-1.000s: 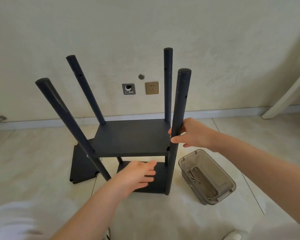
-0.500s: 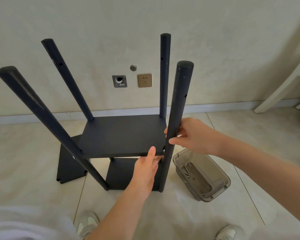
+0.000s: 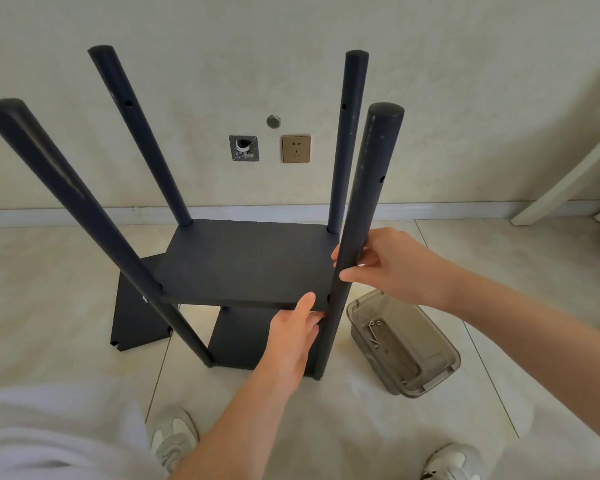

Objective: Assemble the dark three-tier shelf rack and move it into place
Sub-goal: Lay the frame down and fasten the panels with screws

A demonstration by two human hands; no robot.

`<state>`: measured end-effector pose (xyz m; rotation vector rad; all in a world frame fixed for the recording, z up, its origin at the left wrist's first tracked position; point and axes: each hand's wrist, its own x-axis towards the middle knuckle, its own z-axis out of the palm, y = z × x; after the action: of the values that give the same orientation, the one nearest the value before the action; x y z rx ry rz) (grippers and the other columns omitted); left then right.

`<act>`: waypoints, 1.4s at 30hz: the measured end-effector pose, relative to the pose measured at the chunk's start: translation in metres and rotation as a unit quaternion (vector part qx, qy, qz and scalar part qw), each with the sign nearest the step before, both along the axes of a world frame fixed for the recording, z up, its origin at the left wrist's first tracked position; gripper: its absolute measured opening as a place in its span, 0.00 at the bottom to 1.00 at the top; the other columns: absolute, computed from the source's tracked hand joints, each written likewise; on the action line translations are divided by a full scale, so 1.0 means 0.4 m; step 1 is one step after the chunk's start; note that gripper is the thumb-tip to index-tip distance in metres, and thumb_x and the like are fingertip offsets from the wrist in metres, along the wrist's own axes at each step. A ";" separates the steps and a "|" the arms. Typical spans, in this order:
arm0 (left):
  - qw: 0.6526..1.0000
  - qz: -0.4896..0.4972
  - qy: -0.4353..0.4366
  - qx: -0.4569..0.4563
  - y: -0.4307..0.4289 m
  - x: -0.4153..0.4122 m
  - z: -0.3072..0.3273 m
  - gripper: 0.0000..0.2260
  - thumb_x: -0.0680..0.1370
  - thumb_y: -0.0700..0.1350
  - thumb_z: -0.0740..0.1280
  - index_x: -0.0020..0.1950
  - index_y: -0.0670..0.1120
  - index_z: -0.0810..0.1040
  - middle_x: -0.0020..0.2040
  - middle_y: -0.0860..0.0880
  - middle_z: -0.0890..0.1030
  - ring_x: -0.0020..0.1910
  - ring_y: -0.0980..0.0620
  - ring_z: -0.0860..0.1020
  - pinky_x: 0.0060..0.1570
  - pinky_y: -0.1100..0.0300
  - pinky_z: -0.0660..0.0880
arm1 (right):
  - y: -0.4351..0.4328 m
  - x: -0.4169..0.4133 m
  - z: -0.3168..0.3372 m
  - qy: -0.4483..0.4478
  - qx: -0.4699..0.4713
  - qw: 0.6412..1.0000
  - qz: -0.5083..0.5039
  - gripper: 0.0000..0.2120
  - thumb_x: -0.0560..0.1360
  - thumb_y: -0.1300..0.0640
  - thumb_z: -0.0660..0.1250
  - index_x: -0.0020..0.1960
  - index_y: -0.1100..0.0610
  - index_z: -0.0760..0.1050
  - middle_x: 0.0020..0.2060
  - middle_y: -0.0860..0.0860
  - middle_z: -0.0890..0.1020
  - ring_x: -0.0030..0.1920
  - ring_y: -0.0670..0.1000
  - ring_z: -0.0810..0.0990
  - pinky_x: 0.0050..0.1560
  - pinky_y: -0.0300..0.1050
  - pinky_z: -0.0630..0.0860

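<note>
The dark shelf rack [image 3: 243, 261] stands on the tiled floor with several round posts rising above its middle board. A lower board [image 3: 239, 341] sits beneath it near the floor. A third dark board [image 3: 136, 317] lies on the floor behind the rack's left side. My right hand [image 3: 392, 265] grips the near right post [image 3: 364, 209] just above the middle board. My left hand [image 3: 293, 329] holds the front edge of the middle board at its right corner, thumb on top and fingers underneath.
A smoky transparent plastic box [image 3: 426, 372] with screws and a hex key sits on the floor right of the rack. The wall behind carries a socket [image 3: 295, 148] and an open outlet box [image 3: 244, 148]. A white furniture leg [image 3: 568, 188] leans at far right. My shoes [image 3: 174, 441] are below.
My left hand moved from the air in front of the rack up to the middle board's front edge and took hold. The camera came closer over the rack.
</note>
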<state>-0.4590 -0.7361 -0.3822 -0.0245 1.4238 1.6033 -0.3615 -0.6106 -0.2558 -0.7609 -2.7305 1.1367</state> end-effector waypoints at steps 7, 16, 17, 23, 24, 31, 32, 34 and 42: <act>1.000 -0.014 0.010 0.005 -0.010 -0.009 -0.028 0.08 0.81 0.49 0.68 0.49 0.45 0.77 0.48 0.46 0.87 0.53 0.51 0.84 0.61 0.54 0.74 | -0.010 -0.019 -0.022 0.021 0.023 0.999 -0.017 0.06 0.75 0.51 0.71 0.51 0.46 0.78 0.41 0.35 0.80 0.42 0.35 0.80 0.40 0.24 0.73; 0.993 -0.032 0.102 0.046 -0.018 0.017 -0.048 0.15 0.73 0.34 0.76 0.57 0.45 0.79 0.53 0.46 0.86 0.55 0.45 0.83 0.58 0.49 0.77 | -0.024 -0.016 -0.015 0.040 0.009 0.999 -0.016 0.06 0.75 0.53 0.72 0.50 0.46 0.78 0.40 0.35 0.80 0.44 0.39 0.81 0.41 0.24 0.74; 0.993 -0.022 0.112 0.038 -0.015 0.018 -0.051 0.14 0.73 0.34 0.76 0.55 0.45 0.80 0.52 0.47 0.86 0.54 0.45 0.83 0.58 0.49 0.78 | -0.026 -0.016 -0.014 0.039 0.010 0.999 -0.018 0.06 0.75 0.53 0.72 0.51 0.46 0.78 0.41 0.37 0.81 0.44 0.40 0.82 0.41 0.25 0.75; 0.989 -0.010 0.147 0.025 -0.007 0.012 -0.063 0.12 0.72 0.37 0.77 0.52 0.47 0.83 0.48 0.52 0.87 0.47 0.55 0.85 0.47 0.61 0.76 | -0.040 -0.010 -0.020 0.039 0.021 0.999 -0.032 0.10 0.77 0.53 0.69 0.58 0.52 0.77 0.43 0.43 0.81 0.45 0.44 0.81 0.38 0.22 0.72; 0.988 -0.010 0.153 0.021 -0.008 0.011 -0.064 0.11 0.72 0.37 0.78 0.52 0.47 0.83 0.48 0.52 0.87 0.46 0.57 0.85 0.45 0.63 0.75 | -0.038 -0.009 -0.019 0.030 0.022 0.999 -0.029 0.12 0.77 0.52 0.69 0.59 0.53 0.77 0.46 0.45 0.82 0.47 0.46 0.82 0.40 0.25 0.74; 0.986 -0.011 0.167 0.010 -0.008 0.002 -0.071 0.09 0.70 0.39 0.79 0.48 0.48 0.85 0.45 0.53 0.87 0.45 0.57 0.85 0.45 0.65 0.74 | 0.058 0.041 -0.072 -0.119 -0.024 0.993 -0.003 0.13 0.75 0.53 0.71 0.58 0.48 0.75 0.51 0.45 0.83 0.55 0.48 0.82 0.62 0.47 0.76; 0.985 -0.009 0.170 0.005 -0.007 0.003 -0.070 0.09 0.70 0.39 0.79 0.48 0.48 0.85 0.45 0.53 0.87 0.44 0.58 0.85 0.43 0.67 0.74 | 0.077 0.046 -0.100 -0.152 -0.014 0.988 -0.019 0.12 0.76 0.53 0.70 0.59 0.50 0.76 0.52 0.46 0.83 0.56 0.49 0.81 0.63 0.48 0.74; 0.985 -0.009 0.175 -0.001 -0.005 0.003 -0.070 0.10 0.70 0.40 0.80 0.48 0.48 0.85 0.44 0.54 0.87 0.44 0.59 0.85 0.43 0.68 0.74 | 0.104 0.051 -0.178 -0.232 0.010 0.972 -0.046 0.13 0.77 0.53 0.68 0.60 0.55 0.78 0.58 0.51 0.81 0.60 0.53 0.79 0.64 0.48 0.73; 0.983 -0.013 0.182 0.003 -0.008 -0.004 -0.079 0.06 0.69 0.39 0.80 0.42 0.47 0.86 0.42 0.51 0.87 0.42 0.57 0.85 0.38 0.71 0.76 | 0.093 0.071 -0.568 -0.355 -0.022 0.928 -0.106 0.21 0.81 0.50 0.63 0.66 0.64 0.69 0.59 0.58 0.78 0.58 0.59 0.77 0.49 0.43 0.68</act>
<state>-0.4605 -0.7394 -0.4139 0.3040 1.6878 1.6482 -0.3332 -0.5734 -0.4829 -1.7193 -3.0333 1.0181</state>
